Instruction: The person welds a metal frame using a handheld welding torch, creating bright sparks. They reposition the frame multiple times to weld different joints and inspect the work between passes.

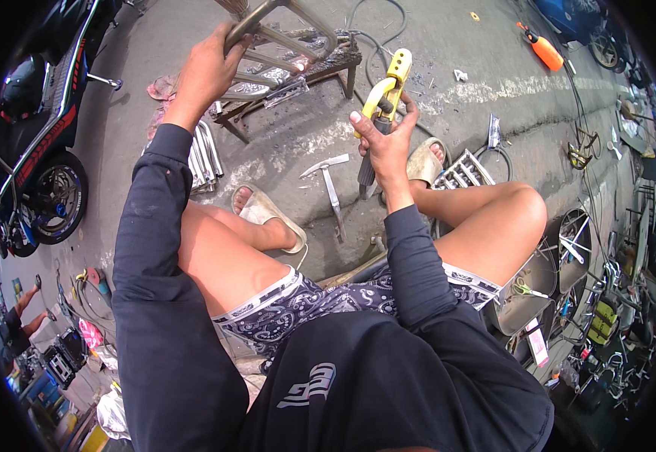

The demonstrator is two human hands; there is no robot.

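Observation:
My left hand point(211, 75) is wrapped round one side of a tubular metal rack point(284, 39), a bent frame with several crossbars. The rack rests tilted over a low, rough metal stand point(350, 79). In my right hand point(389, 147) is a yellow welding electrode holder point(398, 66) with a black handle, its head pointing up and away from me. I cannot make out a rod in its jaw. Between my sandalled feet a chipping hammer point(331, 192) lies on the ground. A bundle of shiny metal tubes point(206, 158) lies below my left wrist.
A second barred metal piece point(465, 172) lies by my right foot. Cables point(380, 49) cross the ground beyond the stand. Tool trays point(527, 301) sit beside my right knee. A motorcycle point(56, 192) stands at left; an orange bottle point(546, 54) lies at far right.

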